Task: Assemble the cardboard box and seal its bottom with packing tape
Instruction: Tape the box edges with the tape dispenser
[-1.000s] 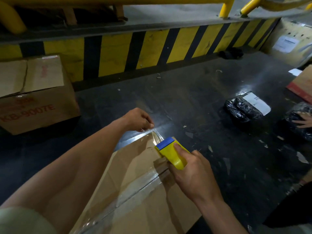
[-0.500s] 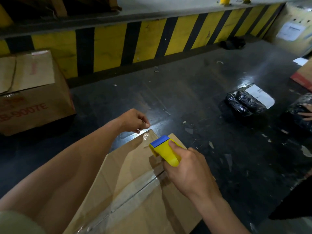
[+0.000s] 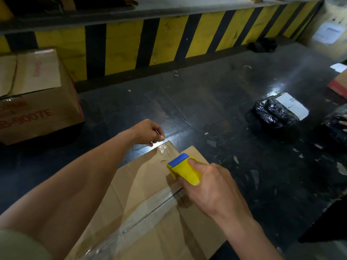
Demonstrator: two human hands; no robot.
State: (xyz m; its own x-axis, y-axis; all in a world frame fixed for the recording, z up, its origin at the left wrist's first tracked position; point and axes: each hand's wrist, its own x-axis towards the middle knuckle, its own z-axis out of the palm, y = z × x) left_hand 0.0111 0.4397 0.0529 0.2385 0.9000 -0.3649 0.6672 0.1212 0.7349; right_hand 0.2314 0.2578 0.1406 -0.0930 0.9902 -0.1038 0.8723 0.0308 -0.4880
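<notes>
- Cardboard box (image 3: pixel 150 222) lies bottom-up on the floor (image 3: pixel 206 102) before us, its seam now taped.
- Our right hand (image 3: pixel 212 190) grips the yellow tape dispenser (image 3: pixel 183 168), pulled back from the far edge.
- Our left hand (image 3: pixel 148 133), fingers pinched narrow, has pressed the tape end (image 3: pixel 162 148) down there; the strip looks complete.

Left hand (image 3: pixel 147 132) loosely fisted, right hand (image 3: pixel 212 190) curled, gripping

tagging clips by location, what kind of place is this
Probably a warehouse or parcel packing area: a yellow-and-black hazard-striped barrier runs along the dark floor, a printed carton sits nearby, and black wrapped parcels with a shipping label lie on the ground.
</notes>
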